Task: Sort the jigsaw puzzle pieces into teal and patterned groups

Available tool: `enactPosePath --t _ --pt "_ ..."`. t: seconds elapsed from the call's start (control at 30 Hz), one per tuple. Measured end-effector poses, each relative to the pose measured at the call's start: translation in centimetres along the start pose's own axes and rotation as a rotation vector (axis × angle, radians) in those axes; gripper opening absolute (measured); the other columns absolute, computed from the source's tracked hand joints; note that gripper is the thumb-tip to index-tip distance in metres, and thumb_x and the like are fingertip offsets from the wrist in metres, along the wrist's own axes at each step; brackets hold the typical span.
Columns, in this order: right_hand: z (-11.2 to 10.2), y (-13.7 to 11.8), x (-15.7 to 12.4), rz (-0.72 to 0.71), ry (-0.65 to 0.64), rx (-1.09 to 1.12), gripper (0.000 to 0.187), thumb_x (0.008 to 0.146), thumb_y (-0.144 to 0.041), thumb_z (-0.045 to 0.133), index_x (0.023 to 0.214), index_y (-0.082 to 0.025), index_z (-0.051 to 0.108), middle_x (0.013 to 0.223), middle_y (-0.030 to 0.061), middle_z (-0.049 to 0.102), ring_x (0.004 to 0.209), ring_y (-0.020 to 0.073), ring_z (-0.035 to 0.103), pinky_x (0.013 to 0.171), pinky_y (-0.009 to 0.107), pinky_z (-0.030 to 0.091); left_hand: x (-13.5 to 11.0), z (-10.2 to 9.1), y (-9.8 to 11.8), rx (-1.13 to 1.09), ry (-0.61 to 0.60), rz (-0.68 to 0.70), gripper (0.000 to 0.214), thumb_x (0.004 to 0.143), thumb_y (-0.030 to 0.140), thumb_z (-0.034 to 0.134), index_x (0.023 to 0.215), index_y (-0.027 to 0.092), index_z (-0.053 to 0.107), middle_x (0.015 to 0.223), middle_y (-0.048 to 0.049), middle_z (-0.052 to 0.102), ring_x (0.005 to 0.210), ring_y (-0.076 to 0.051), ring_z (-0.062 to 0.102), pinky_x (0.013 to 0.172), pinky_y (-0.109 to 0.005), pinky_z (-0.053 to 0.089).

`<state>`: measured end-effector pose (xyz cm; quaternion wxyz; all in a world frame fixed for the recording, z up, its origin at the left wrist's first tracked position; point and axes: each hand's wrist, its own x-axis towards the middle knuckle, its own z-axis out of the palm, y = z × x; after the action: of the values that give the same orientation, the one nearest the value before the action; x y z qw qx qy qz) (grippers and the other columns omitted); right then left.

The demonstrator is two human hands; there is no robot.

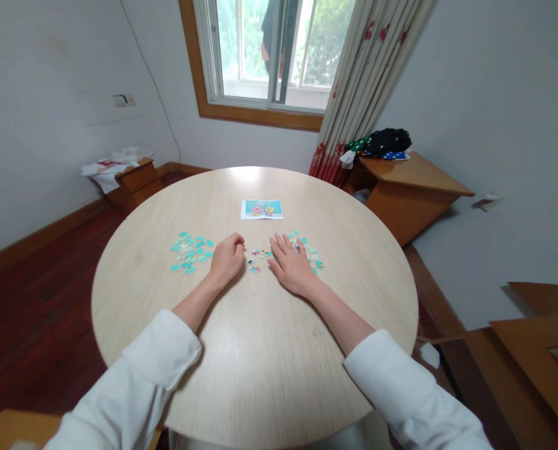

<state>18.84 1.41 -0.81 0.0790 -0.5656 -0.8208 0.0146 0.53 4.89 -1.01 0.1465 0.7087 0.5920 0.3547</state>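
My left hand [228,257] rests on the table with its fingers curled inward. Whatever it may hold is hidden from view. To its left lies a loose pile of turquoise and pale green jigsaw pieces [192,251]. My right hand [292,265] is spread flat, palm down, over part of a second group of jigsaw pieces [312,255], which shows past its fingers and right side. Between both hands sit a few multicoloured jigsaw pieces [254,267], some close to my right fingertips. Beyond the hands is a printed picture sheet [262,209] with cartoon figures on a turquoise background.
The round pale wooden table [241,369] carries all of this. Behind it are a window [279,56] and a patterned curtain [353,81]. A wooden cabinet [414,178] with dark cloth on top stands right; a small stand [138,181] holds white items at left.
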Motion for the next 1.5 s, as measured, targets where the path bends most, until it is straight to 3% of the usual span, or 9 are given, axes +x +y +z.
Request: enactPosePath --t 0.13,0.23,0.37,0.53,0.7,0.83,0.93,1.23,1.5 --pt "0.5 -1.7 -0.1 -0.153 -0.071 0.042 0.058 0.097 -0.048 0.025 0.147 -0.02 0.029 0.155 0.0093 0.022 0.144 0.0255 0.015 0.116 0.051 0.008 0.2 -0.9 -0.6 0.426 0.059 -0.056 0.046 0.085 0.026 0.039 0.124 0.008 0.054 0.13 -0.0212 0.055 0.124 -0.032 0.047 0.109 -0.052 0.023" --pt "0.7 -2.0 -0.2 -0.133 -0.111 0.06 0.056 0.097 -0.047 0.026 0.147 -0.021 0.031 0.155 0.0091 0.025 0.144 0.0255 0.017 0.115 0.052 0.01 0.6 -1.9 -2.2 0.598 0.022 -0.222 0.068 0.086 0.047 0.04 0.14 0.005 0.038 0.149 -0.0249 0.031 0.14 -0.038 0.022 0.111 -0.06 0.008" --pt "0.6 -1.9 -0.2 -0.097 -0.109 0.063 0.054 0.098 -0.043 0.025 0.147 -0.02 0.031 0.155 0.0097 0.024 0.144 0.0259 0.017 0.115 0.052 0.011 1.5 -3.3 -4.8 0.613 -0.04 -0.412 0.084 0.083 0.064 0.032 0.147 0.009 0.027 0.153 -0.0248 0.019 0.143 -0.041 0.01 0.108 -0.067 0.004" --pt "0.3 -2.0 -0.3 -0.057 -0.108 0.057 0.054 0.098 -0.041 0.025 0.146 -0.019 0.033 0.154 0.0109 0.024 0.143 0.0272 0.018 0.115 0.053 0.011 2.0 -4.0 -6.3 0.584 -0.119 -0.505 0.079 0.087 0.06 0.021 0.146 0.009 0.029 0.153 -0.0258 0.02 0.142 -0.04 0.015 0.109 -0.064 0.009" --pt "0.5 -1.9 -0.3 -0.064 -0.057 0.049 0.055 0.098 -0.04 0.027 0.146 -0.015 0.031 0.154 0.0126 0.023 0.143 0.0275 0.017 0.116 0.053 0.01 1.7 -3.3 -5.3 0.594 -0.206 -0.413 0.076 0.089 0.055 0.02 0.146 0.007 0.028 0.154 -0.0231 0.02 0.143 -0.035 0.017 0.113 -0.056 0.01" --pt "0.6 -2.1 -0.3 -0.215 0.018 0.032 0.054 0.098 -0.036 0.029 0.147 -0.014 0.03 0.155 0.0113 0.022 0.144 0.0253 0.014 0.116 0.052 0.006 1.6 -2.8 -4.4 0.607 -0.216 -0.345 0.076 0.088 0.056 0.02 0.146 0.007 0.028 0.155 -0.0173 0.018 0.143 -0.035 0.015 0.114 -0.056 0.009" --pt "0.6 -2.4 -0.5 -0.312 -0.031 0.052 0.054 0.098 -0.039 0.028 0.146 -0.014 0.031 0.153 0.0111 0.028 0.143 0.0244 0.019 0.117 0.05 0.007 1.5 -2.6 -4.4 0.597 -0.215 -0.309 0.075 0.088 0.057 0.022 0.146 0.01 0.03 0.155 -0.0147 0.019 0.143 -0.036 0.015 0.112 -0.061 0.008" --pt "0.5 -2.4 -0.5 -0.261 -0.088 0.069 0.054 0.099 -0.038 0.022 0.146 -0.013 0.031 0.153 0.0101 0.028 0.143 0.0233 0.019 0.117 0.049 0.009 1.2 -2.4 -4.1 0.558 -0.215 -0.213 0.07 0.089 0.054 0.023 0.145 0.013 0.033 0.154 -0.0148 0.024 0.142 -0.036 0.019 0.112 -0.06 0.007" --pt "0.7 -2.3 -0.5 -0.262 -0.088 0.074 0.055 0.099 -0.037 0.022 0.146 -0.009 0.029 0.153 0.0116 0.027 0.143 0.0236 0.018 0.117 0.049 0.007 0.5 -3.5 -5.6 0.511 -0.093 -0.483 0.072 0.087 0.059 0.022 0.145 0.017 0.035 0.155 -0.0187 0.018 0.142 -0.042 0.013 0.103 -0.074 0.001"
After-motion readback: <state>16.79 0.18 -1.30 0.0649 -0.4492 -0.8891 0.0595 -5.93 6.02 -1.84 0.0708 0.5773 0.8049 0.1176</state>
